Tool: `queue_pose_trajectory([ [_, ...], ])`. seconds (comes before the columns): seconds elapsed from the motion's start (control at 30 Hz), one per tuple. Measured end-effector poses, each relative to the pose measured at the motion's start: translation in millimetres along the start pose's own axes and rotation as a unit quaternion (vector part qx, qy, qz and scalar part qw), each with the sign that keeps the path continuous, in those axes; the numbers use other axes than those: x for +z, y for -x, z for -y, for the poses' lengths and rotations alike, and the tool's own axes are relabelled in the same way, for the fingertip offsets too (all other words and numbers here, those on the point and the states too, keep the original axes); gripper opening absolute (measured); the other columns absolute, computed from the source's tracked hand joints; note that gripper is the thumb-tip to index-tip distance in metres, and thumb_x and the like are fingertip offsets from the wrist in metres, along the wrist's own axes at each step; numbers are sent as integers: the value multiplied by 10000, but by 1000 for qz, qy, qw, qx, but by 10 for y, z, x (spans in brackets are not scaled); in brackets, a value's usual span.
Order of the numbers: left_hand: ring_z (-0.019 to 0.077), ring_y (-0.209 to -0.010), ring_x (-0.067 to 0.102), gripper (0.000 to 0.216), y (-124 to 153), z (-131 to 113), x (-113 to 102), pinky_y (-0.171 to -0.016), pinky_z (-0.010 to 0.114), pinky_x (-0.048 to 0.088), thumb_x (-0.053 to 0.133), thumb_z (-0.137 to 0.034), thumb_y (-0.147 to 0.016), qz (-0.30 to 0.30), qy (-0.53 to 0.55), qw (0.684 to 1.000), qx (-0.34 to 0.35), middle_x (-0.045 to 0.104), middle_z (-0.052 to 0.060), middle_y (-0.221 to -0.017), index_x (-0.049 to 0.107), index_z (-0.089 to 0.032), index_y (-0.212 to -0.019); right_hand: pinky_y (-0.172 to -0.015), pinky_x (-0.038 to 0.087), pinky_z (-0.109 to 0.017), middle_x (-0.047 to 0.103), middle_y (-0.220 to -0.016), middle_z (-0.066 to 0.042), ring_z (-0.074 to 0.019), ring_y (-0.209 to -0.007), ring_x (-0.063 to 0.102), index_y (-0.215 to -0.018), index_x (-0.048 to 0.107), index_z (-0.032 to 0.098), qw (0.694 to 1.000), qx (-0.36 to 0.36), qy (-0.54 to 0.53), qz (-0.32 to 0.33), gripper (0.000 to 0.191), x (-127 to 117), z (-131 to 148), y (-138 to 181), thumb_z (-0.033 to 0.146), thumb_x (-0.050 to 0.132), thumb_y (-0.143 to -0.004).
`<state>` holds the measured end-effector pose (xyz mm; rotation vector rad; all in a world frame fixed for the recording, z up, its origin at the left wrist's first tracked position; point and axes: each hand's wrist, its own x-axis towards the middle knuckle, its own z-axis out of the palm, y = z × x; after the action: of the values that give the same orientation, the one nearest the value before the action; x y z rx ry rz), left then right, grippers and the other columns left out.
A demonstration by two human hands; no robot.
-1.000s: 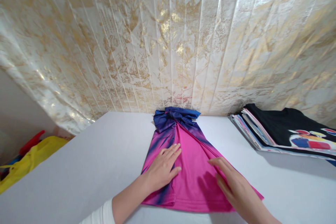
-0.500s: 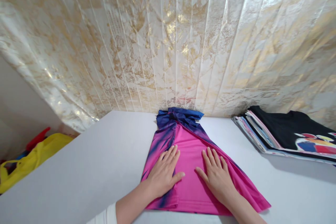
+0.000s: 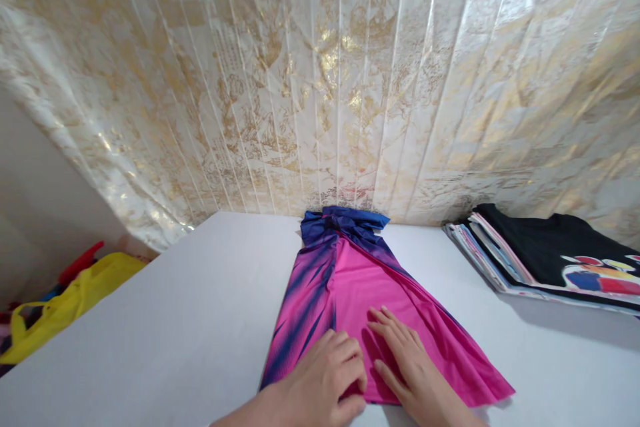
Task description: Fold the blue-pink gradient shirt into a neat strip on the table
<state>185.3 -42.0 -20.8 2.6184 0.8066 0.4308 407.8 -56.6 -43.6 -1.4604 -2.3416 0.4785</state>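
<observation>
A pink and navy-purple shirt (image 3: pixel 310 287) lies on the white table, partly folded in, with its bunched dark blue end away from me and its wide hem near me. At the hem, my left hand (image 3: pixel 327 373) is closed, fingers curled toward the thumb on the shirt's edge; the fabric in its grasp is mostly hidden. My right hand (image 3: pixel 407 363) is open over the pink part, fingers stretched out together and thumb apart, holding nothing.
On the right of the white table (image 3: pixel 200 307) is a stack of folded clothes (image 3: pixel 545 247), topped by a black shirt with a colourful print. A yellow bag (image 3: pixel 75 300) sits beyond the left edge. Gold-patterned sheeting (image 3: pixel 320 80) stands behind the table.
My left hand has slid toward me and right to the hem and its fingers have curled. My right hand has moved toward me and slightly left, its fingers drawing together.
</observation>
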Motion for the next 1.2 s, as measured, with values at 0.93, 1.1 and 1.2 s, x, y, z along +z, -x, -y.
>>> queue_pose_trajectory([
  [0.93,224,-1450,291,399,-331,-64,11,-1173,474,232,369,-285,-1038,83,43,993,74,371,63,-1556,433,-240,-1430,-666,512,-391,707,-791,-78,-255,-717,682,-725,555,260,948,298,9,-112,370,-721,-1340,420,535,345,-856],
  [1.1,223,-1455,281,417,-358,-48,130,-1169,462,248,326,-328,-1058,71,33,993,89,347,73,-1566,397,-242,-1460,-581,471,-340,731,-775,-57,-231,-618,679,-818,523,262,938,332,-26,-91,386,-863,-1241,413,622,385,-829],
  [1.2,232,-1462,265,421,-313,-59,130,-1174,463,241,332,-345,-1055,74,28,994,76,273,82,-1595,408,-255,-1460,-599,444,-352,725,-785,-69,-266,-693,679,-775,537,263,947,308,77,-52,310,-834,-1147,334,557,438,-787],
])
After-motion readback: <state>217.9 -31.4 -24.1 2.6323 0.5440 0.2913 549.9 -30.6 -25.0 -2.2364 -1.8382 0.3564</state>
